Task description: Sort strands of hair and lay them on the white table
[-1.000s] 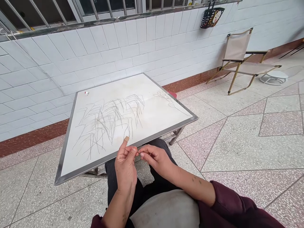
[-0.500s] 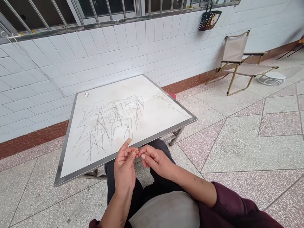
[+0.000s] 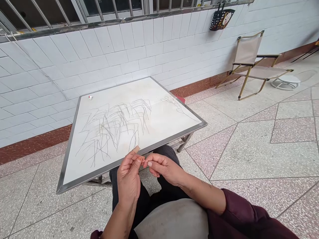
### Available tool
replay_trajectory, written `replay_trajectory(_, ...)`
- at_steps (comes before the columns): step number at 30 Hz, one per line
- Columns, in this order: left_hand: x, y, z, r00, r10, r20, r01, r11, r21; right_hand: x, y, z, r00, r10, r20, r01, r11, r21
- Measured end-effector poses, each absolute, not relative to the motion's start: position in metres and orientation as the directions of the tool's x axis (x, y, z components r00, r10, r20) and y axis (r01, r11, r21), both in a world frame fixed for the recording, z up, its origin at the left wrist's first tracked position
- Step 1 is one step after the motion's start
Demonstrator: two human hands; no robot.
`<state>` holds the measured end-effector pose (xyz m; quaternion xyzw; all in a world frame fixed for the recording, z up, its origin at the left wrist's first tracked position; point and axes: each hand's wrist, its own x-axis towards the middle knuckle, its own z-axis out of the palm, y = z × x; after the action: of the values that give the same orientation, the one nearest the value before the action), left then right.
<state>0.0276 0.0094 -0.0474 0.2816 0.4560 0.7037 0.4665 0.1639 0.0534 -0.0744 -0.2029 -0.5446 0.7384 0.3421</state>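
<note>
Over my lap, at the near edge of the table, both hands meet fingertip to fingertip. My left hand [image 3: 128, 181] pinches a thin wire between thumb and fingers; a tan strip of tape [image 3: 136, 149] wraps one raised fingertip. Close on its right, my right hand [image 3: 167, 169] is closed in a pinch on the same wire, which is barely visible between them. Many thin dark bent wires [image 3: 121, 124] lie in a tangled spread on the white tabletop [image 3: 161, 129]. Apart from them, at the right, lies a wire with several small loops [image 3: 171, 101].
A small white-and-red object [image 3: 90, 98] sits at the table's far left corner. The metal table edge [image 3: 99, 175] is just beyond my knees. A folding chair [image 3: 249, 63] and a low white stool [image 3: 285, 82] stand right. A patterned bag [image 3: 221, 20] hangs by the tiled wall.
My left hand has shifted slightly left and down, its taped finger now more bent. The fingertips of both hands remain together. The wires on the table have not moved.
</note>
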Motion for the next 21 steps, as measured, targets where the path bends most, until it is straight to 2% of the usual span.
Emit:
replay_trajectory(5, 0.028, 0.007, -0.045, -0.377, 0.925, -0.054, -0.438, -0.127, 0.890, 0.162, 0.052, -0.074, -0.695, 0.716, 0.068, -0.291, -0.194, -0.937)
replay_trajectory(12, 0.026, 0.007, -0.053, -0.399, 0.916, -0.043, -0.412, -0.137, 0.901, 0.160, 0.050, -0.070, -0.736, 0.677, 0.026, -0.328, -0.322, -0.888)
replay_trajectory(21, 0.027, 0.006, -0.053, -0.421, 0.906, -0.042, -0.402, -0.144, 0.904, 0.160, 0.050, -0.065, -0.731, 0.682, 0.006, -0.288, -0.301, -0.909)
